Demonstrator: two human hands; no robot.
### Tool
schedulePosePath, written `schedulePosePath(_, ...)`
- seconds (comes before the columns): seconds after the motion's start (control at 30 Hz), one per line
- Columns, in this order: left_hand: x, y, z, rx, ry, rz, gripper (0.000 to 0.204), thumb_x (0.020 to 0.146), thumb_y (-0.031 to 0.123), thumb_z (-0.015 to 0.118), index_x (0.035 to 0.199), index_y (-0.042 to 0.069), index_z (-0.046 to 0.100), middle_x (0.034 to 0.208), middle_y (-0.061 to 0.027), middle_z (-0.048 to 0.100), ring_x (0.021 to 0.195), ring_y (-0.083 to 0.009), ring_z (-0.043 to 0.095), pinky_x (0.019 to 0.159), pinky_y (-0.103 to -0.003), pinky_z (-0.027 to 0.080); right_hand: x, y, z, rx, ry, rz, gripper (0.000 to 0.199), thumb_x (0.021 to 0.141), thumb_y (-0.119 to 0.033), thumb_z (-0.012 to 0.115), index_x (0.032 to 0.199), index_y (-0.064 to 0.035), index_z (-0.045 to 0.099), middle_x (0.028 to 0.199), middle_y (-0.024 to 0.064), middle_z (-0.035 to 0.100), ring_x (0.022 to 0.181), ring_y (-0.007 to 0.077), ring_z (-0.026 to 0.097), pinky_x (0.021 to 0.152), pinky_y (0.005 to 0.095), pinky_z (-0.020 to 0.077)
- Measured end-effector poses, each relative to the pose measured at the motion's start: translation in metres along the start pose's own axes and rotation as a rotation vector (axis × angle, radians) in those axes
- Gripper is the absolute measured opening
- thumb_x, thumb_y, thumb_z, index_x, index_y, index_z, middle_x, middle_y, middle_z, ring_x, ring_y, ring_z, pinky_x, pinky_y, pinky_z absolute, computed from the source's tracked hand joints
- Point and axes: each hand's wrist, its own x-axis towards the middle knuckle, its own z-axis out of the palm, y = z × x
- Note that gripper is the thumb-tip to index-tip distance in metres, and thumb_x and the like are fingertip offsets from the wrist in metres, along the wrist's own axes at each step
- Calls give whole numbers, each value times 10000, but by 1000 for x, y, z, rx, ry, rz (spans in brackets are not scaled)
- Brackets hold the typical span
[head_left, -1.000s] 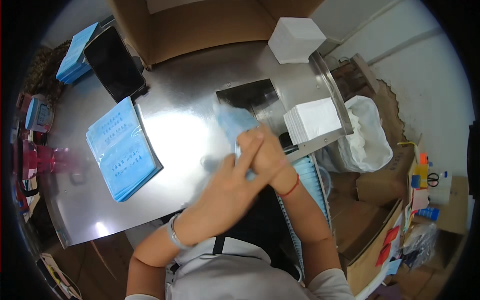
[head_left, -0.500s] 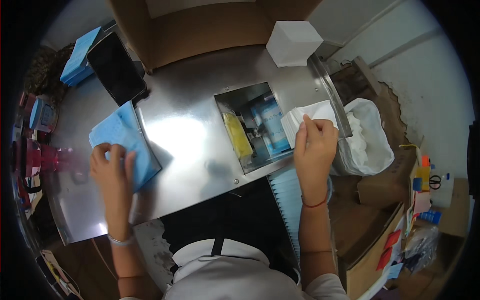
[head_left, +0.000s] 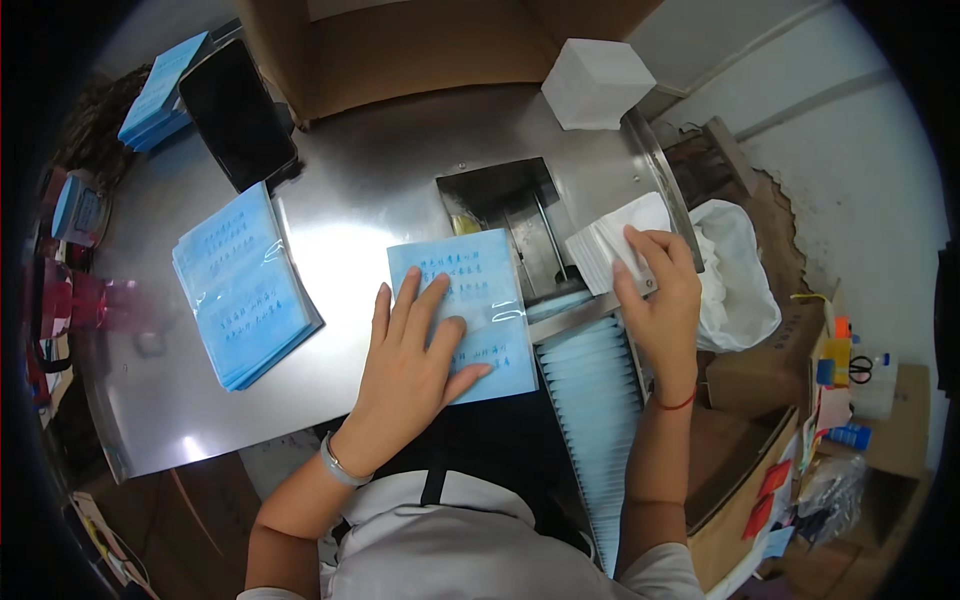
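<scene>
Blue plastic is lying flat under the left hand (head_left: 415, 350): a single light-blue pouch (head_left: 462, 310) printed with dark lines, resting on the steel table (head_left: 360, 190) just in front of the person. That hand is pressing it down with the palm and spread fingers, not gripping, and it is covering the pouch's lower left part while the upper edge is lying close to the square opening in the tabletop (head_left: 505, 225). Holding it this way seems sound, since the slick film would likely slide on bare metal; keeping the pressure even and the pouch's mouth free of the fingers looks like the thing to watch. To the right, the right hand (head_left: 655, 290) is resting its fingertips on the stack of white folded sheets (head_left: 610, 245) at the table's edge, fingers curled over the top sheet; I cannot tell whether a sheet is pinched yet. Lifting only one sheet, by a corner, is probably the careful way. Below that hand a row of filled blue packs (head_left: 595, 400) is standing on edge. Further left a pile of blue pouches (head_left: 240, 285) is waiting, well apart. Beyond are a black phone (head_left: 235, 110), a white box (head_left: 595, 80) and a cardboard box (head_left: 420, 45)
</scene>
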Motion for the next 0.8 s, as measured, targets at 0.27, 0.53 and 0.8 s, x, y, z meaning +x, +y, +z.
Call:
schedulePosePath(0.27,0,3,5,51,20,-47,416,854,415,723,1007,49,597,1402,-266,461,1405,-475,326,1133,-644,213,-2,-14,24,-249,87,-33,271,816,-58,698,1075,20,707,941,118,591,882,286,561,779,395,482)
schedulePosePath(0.53,-5,4,0,31,90,-66,369,843,372,741,945,51,589,1481,-280,388,1442,-483,268,1137,-635,196,0,-8,11,-43,57,40,189,853,-20,653,1022,29,723,957,109,614,879,263,574,774,370,483)
schedulePosePath(0.8,-6,3,2,38,119,-60,316,852,308,734,962,47,595,1500,-285,377,1450,-472,271,1139,-626,209,-2,-1,16,-103,105,-48,261,838,-3,650,1093,35,691,986,107,619,892,286,573,809,387,476)
